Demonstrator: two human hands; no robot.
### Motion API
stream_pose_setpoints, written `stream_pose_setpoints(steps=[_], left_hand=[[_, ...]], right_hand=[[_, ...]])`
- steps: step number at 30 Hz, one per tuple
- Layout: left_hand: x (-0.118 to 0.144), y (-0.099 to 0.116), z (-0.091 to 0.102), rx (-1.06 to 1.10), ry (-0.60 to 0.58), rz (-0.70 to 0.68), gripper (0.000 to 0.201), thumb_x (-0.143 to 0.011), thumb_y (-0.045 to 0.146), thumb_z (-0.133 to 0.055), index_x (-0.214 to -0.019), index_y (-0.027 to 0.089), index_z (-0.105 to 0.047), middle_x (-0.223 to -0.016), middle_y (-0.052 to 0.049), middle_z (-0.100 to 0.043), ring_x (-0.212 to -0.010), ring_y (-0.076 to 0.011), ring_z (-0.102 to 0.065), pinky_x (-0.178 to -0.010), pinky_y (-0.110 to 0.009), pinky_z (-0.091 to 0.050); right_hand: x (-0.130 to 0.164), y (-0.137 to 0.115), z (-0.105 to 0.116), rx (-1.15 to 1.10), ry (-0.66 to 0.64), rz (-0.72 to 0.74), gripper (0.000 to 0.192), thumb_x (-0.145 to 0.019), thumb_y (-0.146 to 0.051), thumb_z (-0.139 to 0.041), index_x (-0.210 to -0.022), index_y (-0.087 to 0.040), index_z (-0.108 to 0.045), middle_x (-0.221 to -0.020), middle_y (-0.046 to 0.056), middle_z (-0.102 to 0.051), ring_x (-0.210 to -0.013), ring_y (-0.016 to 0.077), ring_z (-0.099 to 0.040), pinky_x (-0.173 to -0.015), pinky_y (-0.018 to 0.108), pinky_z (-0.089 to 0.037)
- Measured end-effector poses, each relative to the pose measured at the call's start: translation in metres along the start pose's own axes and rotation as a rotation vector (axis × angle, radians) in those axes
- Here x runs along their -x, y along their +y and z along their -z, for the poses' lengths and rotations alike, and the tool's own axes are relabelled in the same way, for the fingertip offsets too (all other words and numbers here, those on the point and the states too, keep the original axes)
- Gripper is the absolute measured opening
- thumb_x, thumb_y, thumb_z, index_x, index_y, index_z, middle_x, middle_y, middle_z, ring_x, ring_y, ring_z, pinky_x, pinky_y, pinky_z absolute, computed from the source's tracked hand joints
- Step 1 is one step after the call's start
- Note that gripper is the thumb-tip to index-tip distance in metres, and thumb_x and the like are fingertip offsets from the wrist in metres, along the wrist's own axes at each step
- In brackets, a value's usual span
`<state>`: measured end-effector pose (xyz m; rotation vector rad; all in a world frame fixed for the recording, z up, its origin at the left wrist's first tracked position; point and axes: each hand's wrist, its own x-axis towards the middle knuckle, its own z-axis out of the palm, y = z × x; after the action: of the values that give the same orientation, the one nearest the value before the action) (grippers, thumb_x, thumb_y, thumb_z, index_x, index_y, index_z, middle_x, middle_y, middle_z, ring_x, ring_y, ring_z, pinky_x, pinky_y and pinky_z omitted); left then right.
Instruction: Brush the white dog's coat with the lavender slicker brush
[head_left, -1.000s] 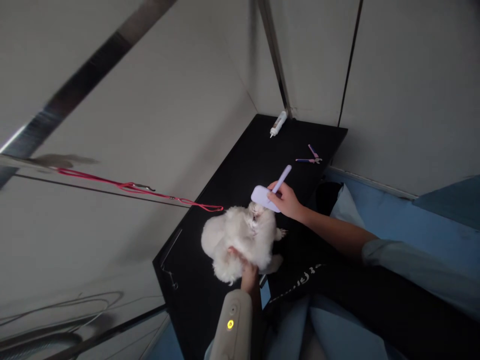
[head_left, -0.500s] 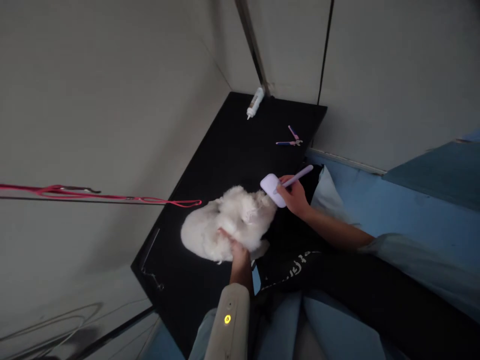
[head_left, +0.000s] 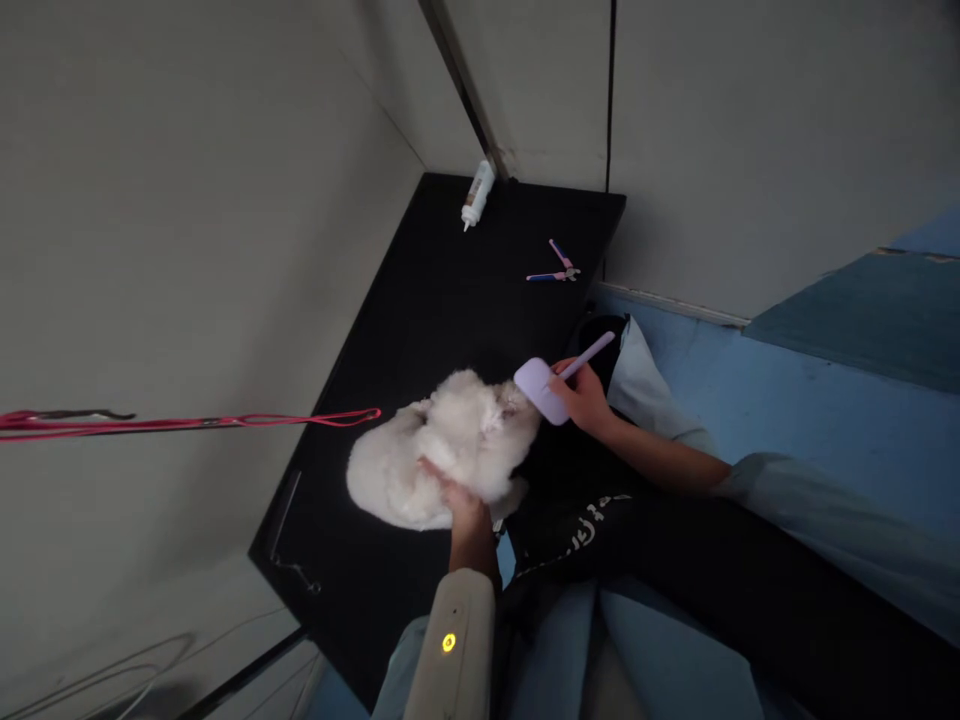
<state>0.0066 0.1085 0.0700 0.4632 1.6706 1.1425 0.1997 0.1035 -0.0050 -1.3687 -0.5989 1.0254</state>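
Observation:
A fluffy white dog lies on a black grooming table. My left hand holds the near side of its body, the fingers partly sunk in the fur. In my right hand is a lilac slicker brush, gripped near where its handle meets the square head. The back of the brush faces up, and its far edge meets the fur at the dog's right end. Its bristles are hidden underneath.
Pink-and-blue nail clippers and a white nozzle bottle lie at the table's far end. A red grooming loop stretches in from the left. A metal piece with a chain lies at the left edge. A metal post rises behind.
The view has shifted slightly, so the table and its things sit further left. The brush stays against the fur with its head tilted a little differently. The left hand keeps its hold on the dog.

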Motion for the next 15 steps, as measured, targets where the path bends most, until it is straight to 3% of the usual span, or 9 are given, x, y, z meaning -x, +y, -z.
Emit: stream_pose_setpoints(steps=[2,5,10,13,15], left_hand=[[0.001,0.001,-0.001,0.003,0.026,0.007,0.064,-0.100,0.061,-0.023,-0.138,0.021,-0.055,-0.134,-0.008,-0.064,-0.134,-0.0200,-0.052,-0.108,-0.029,-0.047],[0.004,0.004,-0.004,0.025,0.077,0.031,0.062,-0.102,0.058,-0.021,-0.139,0.020,-0.053,-0.137,-0.007,-0.062,-0.137,-0.0189,-0.050,-0.110,-0.029,-0.044],[0.010,0.008,-0.007,0.028,0.023,0.008,0.059,-0.104,0.054,-0.017,-0.142,0.023,-0.049,-0.139,-0.004,-0.062,-0.137,-0.0154,-0.050,-0.112,-0.030,-0.041],[0.011,0.008,-0.005,-0.004,0.044,-0.053,0.059,-0.104,0.054,-0.018,-0.146,0.022,-0.045,-0.143,-0.005,-0.059,-0.138,-0.0155,-0.049,-0.112,-0.030,-0.040],[0.011,0.008,-0.003,-0.020,0.045,-0.087,0.059,-0.104,0.054,-0.017,-0.147,0.024,-0.044,-0.144,-0.004,-0.058,-0.139,-0.0152,-0.048,-0.113,-0.030,-0.040]], right_hand=[[0.000,-0.001,0.000,-0.006,0.021,0.059,0.032,-0.074,-0.047,-0.069,-0.088,-0.024,-0.052,-0.092,0.004,-0.063,-0.080,0.0192,-0.056,-0.072,0.035,-0.048],[0.000,-0.001,-0.001,-0.005,-0.121,0.042,0.031,-0.074,-0.049,-0.067,-0.088,-0.024,-0.052,-0.089,0.003,-0.063,-0.078,0.0187,-0.056,-0.073,0.035,-0.048],[-0.002,0.003,-0.003,0.029,0.001,0.096,0.030,-0.074,-0.048,-0.066,-0.088,-0.025,-0.052,-0.094,0.004,-0.062,-0.086,0.0204,-0.058,-0.077,0.037,-0.049],[-0.002,0.004,-0.004,0.013,-0.116,0.057,0.027,-0.074,-0.045,-0.066,-0.086,-0.024,-0.053,-0.089,0.003,-0.063,-0.082,0.0194,-0.058,-0.075,0.036,-0.049],[-0.002,0.002,-0.004,0.018,-0.096,0.022,0.027,-0.074,-0.044,-0.066,-0.087,-0.024,-0.053,-0.084,0.002,-0.062,-0.077,0.0187,-0.057,-0.073,0.036,-0.049]])
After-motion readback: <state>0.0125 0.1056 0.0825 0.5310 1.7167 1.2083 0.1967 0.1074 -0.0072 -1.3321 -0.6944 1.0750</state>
